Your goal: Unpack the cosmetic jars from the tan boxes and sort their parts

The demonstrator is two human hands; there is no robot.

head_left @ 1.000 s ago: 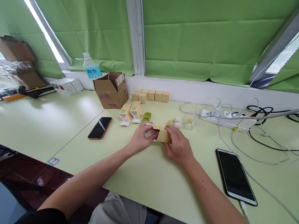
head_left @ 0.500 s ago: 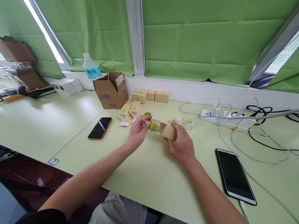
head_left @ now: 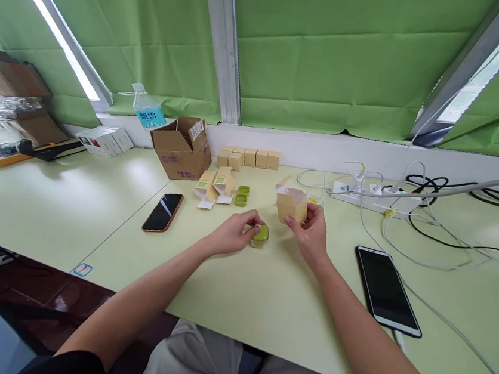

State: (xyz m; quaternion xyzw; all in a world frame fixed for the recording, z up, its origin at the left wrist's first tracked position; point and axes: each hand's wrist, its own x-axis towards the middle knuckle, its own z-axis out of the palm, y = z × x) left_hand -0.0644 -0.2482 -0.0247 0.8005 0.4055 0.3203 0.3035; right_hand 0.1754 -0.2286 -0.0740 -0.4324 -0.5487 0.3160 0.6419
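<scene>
A small clear jar with a green lid (head_left: 261, 234) stands on the table, and my left hand (head_left: 238, 232) pinches at the loop or edge of its lid. My right hand (head_left: 311, 233) grips a small kraft paper box (head_left: 291, 206) with its top flaps open, held just above the table. Two opened kraft boxes (head_left: 224, 184) with white flaps lie beyond my left hand. Beside them sit two small green square pieces (head_left: 242, 196). Some clear plastic pieces (head_left: 316, 201) show partly behind my right hand.
Several closed small kraft boxes (head_left: 249, 158) line the wall near a larger cardboard carton (head_left: 181, 149). A phone (head_left: 162, 212) lies at left, another phone (head_left: 388, 291) on a cable at right. A power strip (head_left: 374, 198) with tangled cables stands at the back right.
The green-lidded jar has come out of the kraft box and down onto the table with my left hand. My right hand has turned the box upright, its flaps facing up.
</scene>
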